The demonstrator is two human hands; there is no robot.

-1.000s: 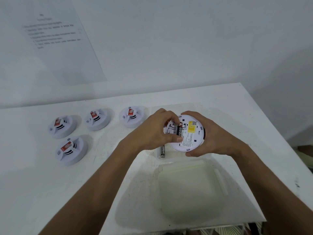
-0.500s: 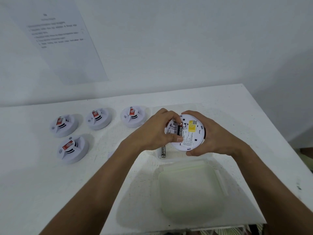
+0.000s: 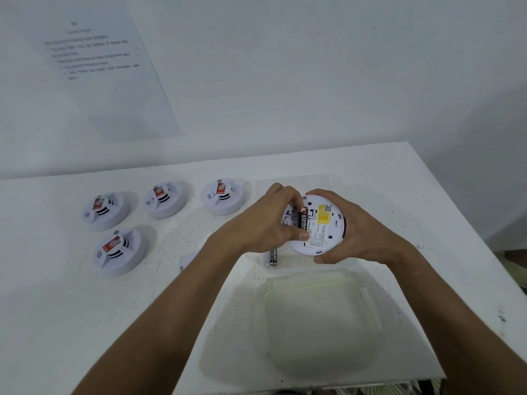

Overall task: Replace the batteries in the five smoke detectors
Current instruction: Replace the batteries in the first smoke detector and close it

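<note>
My right hand [image 3: 368, 232] grips the upturned detector [image 3: 320, 226]; my left hand [image 3: 268, 223] pinches a battery [image 3: 302, 220] between fingers [image 3: 299, 233]. I judge I'm mid-insertion; next, press it flat.

held detector [image 3: 316, 226]: white, round, back up, black battery [image 3: 302, 220] in its bay | spare battery [image 3: 273, 256]: lying below it | four detectors [image 3: 119, 250]: face-up, left on desk
</note>
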